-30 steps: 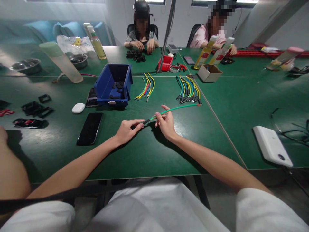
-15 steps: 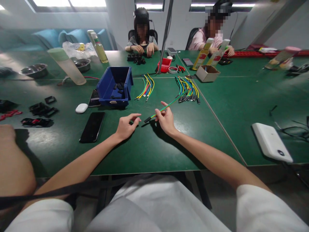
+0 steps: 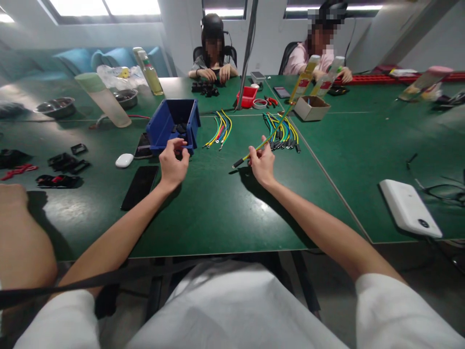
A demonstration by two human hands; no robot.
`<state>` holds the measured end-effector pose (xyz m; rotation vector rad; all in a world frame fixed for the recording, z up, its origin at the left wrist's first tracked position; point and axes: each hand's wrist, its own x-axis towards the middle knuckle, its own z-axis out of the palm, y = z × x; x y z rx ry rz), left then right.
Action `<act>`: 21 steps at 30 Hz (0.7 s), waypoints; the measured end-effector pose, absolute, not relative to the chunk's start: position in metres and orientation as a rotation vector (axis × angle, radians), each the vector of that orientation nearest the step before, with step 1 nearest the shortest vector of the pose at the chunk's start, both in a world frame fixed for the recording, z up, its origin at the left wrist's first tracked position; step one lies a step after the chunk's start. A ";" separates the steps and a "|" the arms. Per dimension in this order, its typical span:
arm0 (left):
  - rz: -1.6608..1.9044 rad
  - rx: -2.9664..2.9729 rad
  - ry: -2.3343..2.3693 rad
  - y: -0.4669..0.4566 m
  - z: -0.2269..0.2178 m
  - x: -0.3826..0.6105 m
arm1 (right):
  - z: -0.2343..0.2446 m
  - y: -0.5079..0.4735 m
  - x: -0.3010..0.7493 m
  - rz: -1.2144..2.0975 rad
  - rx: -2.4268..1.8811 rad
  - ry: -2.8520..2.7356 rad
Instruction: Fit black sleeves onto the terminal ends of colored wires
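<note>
My right hand (image 3: 262,164) is closed on a yellow-green wire (image 3: 260,144), which slants up to the right; a black sleeve (image 3: 238,163) covers its lower end. Beyond that hand lies a bundle of wires (image 3: 286,133) with black sleeves on many ends. A smaller group of wires (image 3: 220,128) with bare ring terminals lies to its left. My left hand (image 3: 174,162) is at the front edge of a blue bin (image 3: 154,128), thumb and fingers curved and apart, with nothing seen between them. Small black pieces (image 3: 179,129) lie inside the bin.
A black phone (image 3: 140,188) and a white earbud case (image 3: 124,160) lie left of my left hand. Behind the wires stand a cardboard box (image 3: 311,109) and a red box (image 3: 247,98). A white power bank (image 3: 410,207) lies far right. Two people sit across the table; another person's arm (image 3: 25,232) rests at left.
My left hand has moved left and away from me, from beside the sleeved wire end to the bin's front. My right hand has carried the wire slightly right and farther from me.
</note>
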<state>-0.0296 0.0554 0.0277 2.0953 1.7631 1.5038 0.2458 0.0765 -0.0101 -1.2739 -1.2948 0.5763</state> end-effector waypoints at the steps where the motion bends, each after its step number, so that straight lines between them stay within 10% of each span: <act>1: 1.481 2.091 1.832 0.063 0.033 -0.034 | -0.009 0.078 0.248 0.556 -1.282 -1.302; 21: 0.287 2.254 2.187 0.195 0.038 -0.065 | 0.005 0.107 0.306 0.020 -1.752 -1.479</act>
